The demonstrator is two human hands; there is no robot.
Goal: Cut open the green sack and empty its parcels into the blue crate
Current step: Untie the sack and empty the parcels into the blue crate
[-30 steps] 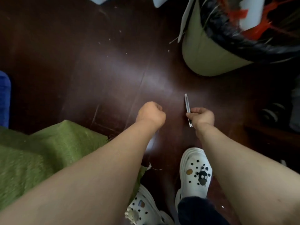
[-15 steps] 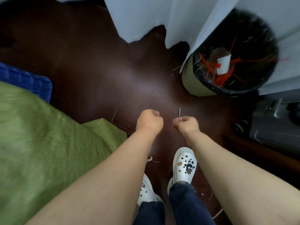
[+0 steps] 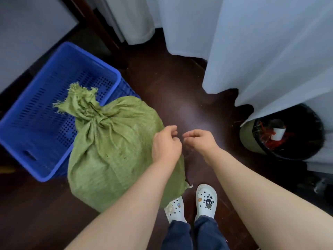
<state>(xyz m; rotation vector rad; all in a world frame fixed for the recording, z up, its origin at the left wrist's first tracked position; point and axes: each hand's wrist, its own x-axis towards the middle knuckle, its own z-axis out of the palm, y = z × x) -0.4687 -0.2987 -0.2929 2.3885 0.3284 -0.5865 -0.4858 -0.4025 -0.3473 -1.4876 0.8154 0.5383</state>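
The green sack (image 3: 115,150) stands on the dark floor, its neck knotted shut at the top, leaning against the blue crate (image 3: 21,141). The perforated crate sits at the left and its visible floor is bare. My left hand (image 3: 166,146) hovers over the sack's upper right side, fingers curled in, nothing visible in it. My right hand (image 3: 200,141) is just to its right, above the floor, with the fingers curled too. No knife blade shows from it, and what lies inside the curl is hidden. Parcels are hidden inside the sack.
A bin (image 3: 286,134) lined in black, holding red strips and a paper cup, stands at the right under white curtains (image 3: 261,51). My two white clogs (image 3: 206,200) are on the floor below the hands. Dark wood flooring runs between sack and bin.
The view has lifted, so the whole sack and crate now show. Both hands have come closer together near the sack. The blade that stuck up from my right fist is no longer visible.
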